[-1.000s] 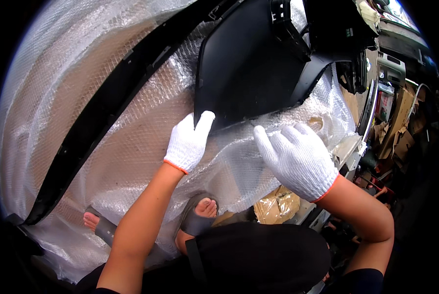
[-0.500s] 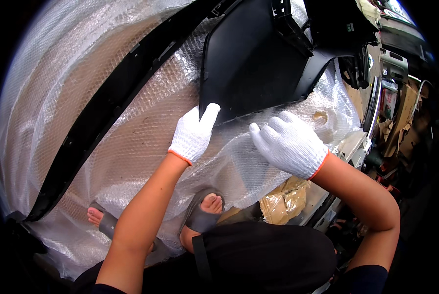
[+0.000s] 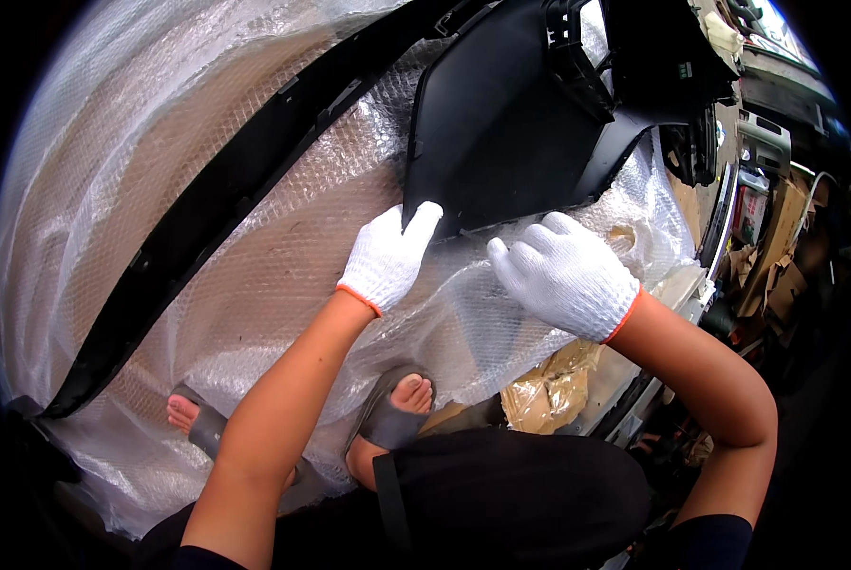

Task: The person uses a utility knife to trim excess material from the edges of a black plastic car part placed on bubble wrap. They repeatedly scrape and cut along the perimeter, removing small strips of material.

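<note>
A large black plastic car bumper (image 3: 501, 133) lies on bubble wrap, its long narrow arm curving down to the far left and its broad panel at the top middle. In a white knitted glove with an orange cuff, my left hand (image 3: 387, 255) pinches the panel's lower left corner, thumb on top and fingers at the edge. My right hand (image 3: 563, 277), gloved the same way, is curled closed just below the panel's lower edge and apart from it. Whatever its fingers may hold is hidden.
Bubble wrap (image 3: 283, 247) spreads under the bumper and beneath my sandalled feet (image 3: 397, 413). Near my right knee lies a piece of brown cardboard (image 3: 544, 389) with shiny tape. Torn cardboard (image 3: 782, 247) and other loose parts are piled along the right side.
The bumper has shifted slightly to the right and its panel a little down, with my left hand still on the corner. My right hand has hardly moved.
</note>
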A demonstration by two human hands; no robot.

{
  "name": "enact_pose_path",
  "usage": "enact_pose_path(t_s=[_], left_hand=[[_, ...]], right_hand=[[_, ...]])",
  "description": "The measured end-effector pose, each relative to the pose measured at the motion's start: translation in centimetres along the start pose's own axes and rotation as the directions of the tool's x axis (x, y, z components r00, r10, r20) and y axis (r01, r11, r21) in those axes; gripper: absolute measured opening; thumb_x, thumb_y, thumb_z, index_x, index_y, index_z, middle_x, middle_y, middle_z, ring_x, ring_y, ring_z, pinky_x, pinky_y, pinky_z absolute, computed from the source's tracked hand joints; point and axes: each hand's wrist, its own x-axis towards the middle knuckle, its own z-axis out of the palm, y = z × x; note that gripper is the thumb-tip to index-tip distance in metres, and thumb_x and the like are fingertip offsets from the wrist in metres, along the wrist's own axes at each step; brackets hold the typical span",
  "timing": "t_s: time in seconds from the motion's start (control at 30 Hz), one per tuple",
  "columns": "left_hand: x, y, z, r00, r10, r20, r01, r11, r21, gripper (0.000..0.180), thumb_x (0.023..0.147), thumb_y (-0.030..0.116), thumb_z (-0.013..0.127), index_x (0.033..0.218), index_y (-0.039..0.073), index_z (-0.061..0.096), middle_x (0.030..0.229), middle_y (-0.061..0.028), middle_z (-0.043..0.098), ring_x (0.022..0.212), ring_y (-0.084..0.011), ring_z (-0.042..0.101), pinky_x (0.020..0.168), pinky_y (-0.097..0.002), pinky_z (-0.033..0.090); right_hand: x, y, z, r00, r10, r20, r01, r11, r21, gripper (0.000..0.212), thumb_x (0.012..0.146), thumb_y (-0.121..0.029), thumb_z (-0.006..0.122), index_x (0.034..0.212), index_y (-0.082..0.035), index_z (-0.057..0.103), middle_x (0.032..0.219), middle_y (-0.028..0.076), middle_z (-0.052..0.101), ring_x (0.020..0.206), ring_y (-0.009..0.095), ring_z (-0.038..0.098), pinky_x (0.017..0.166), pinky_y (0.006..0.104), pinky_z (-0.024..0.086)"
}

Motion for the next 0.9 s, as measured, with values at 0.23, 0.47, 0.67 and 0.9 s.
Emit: enact_pose_path(t_s=[0.23,0.47,0.67,0.9], left_hand=[[-0.2,1.3,-0.4,0.992,-0.121,0.040,0.123,0.992,-0.040,0.050,0.101,0.047,0.060,0.088,-0.001,0.063,0.065,-0.0120,0.057,0.060,-0.0232,0.058,0.061,-0.0387,0.048],[-0.2,1.0,-0.3,0.987,-0.145,0.068,0.148,0.988,-0.048,0.052,0.101,0.048,0.059,0.095,-0.003,0.066,0.076,-0.0186,0.061,0.072,-0.0319,0.061,0.070,-0.0420,0.050],[-0.3,1.3,-0.4,0.993,-0.105,0.046,0.105,0.994,0.008,0.041,0.103,0.037,0.060,0.095,-0.003,0.064,0.074,-0.0167,0.060,0.069,-0.0287,0.060,0.067,-0.0405,0.049],[-0.4,-0.1,0.0,0.998,-0.055,0.043,0.055,0.998,0.017,0.046,0.102,0.043,0.062,0.091,-0.002,0.064,0.068,-0.0110,0.058,0.061,-0.0220,0.058,0.062,-0.0378,0.048]], right_hand=[[-0.2,0.3,-0.7,0.993,0.012,0.121,-0.009,1.000,-0.021,0.028,0.084,-0.011,0.070,0.106,0.006,0.070,0.074,0.006,0.069,0.076,0.020,0.069,0.074,0.0327,0.052],[-0.5,0.1,-0.3,0.993,0.012,0.115,-0.009,1.000,-0.027,0.036,0.082,-0.012,0.070,0.115,0.003,0.068,0.078,0.002,0.066,0.078,0.018,0.067,0.078,0.0321,0.052],[-0.2,0.2,-0.6,0.981,0.009,0.193,-0.003,1.000,-0.030,0.026,0.085,-0.014,0.069,0.106,0.002,0.071,0.079,0.005,0.070,0.080,0.020,0.069,0.078,0.0330,0.051],[-2.3,0.9,-0.8,0.852,0.147,0.503,-0.025,0.970,-0.241,0.016,0.088,-0.016,0.069,0.084,-0.002,0.075,0.082,0.006,0.072,0.081,0.022,0.070,0.081,0.0373,0.050]])
